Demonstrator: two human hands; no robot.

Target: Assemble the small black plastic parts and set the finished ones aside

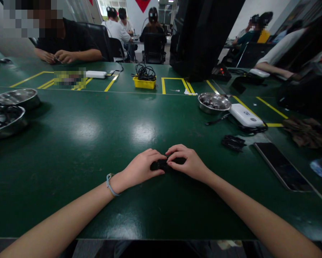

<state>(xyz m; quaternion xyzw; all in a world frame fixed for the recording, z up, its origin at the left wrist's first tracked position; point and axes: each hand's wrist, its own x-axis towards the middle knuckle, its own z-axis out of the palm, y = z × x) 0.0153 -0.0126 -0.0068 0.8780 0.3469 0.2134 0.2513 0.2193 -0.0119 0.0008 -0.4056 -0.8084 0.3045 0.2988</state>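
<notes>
A small black part point(161, 165), too dark to name more closely, sits low over the green table point(102, 208) between my two hands. My left hand point(142, 165) curves around its left side, with the thumb in front and the fingers behind. From the other side, my right hand point(189, 162) pinches at its right end with thumb and fingertips. Both hands are closed on this one piece, and the fingers hide some of it. A light-blue band point(109, 184) circles my left wrist.
Steel bowls stand at the left, one point(7, 122) full of black cables. Rightward are a bowl of small parts point(214, 104), a white power bank point(246, 115), black pieces point(233, 142) and a phone point(283, 166). A yellow bin point(144, 83) holds cables. A person point(69, 46) sits opposite.
</notes>
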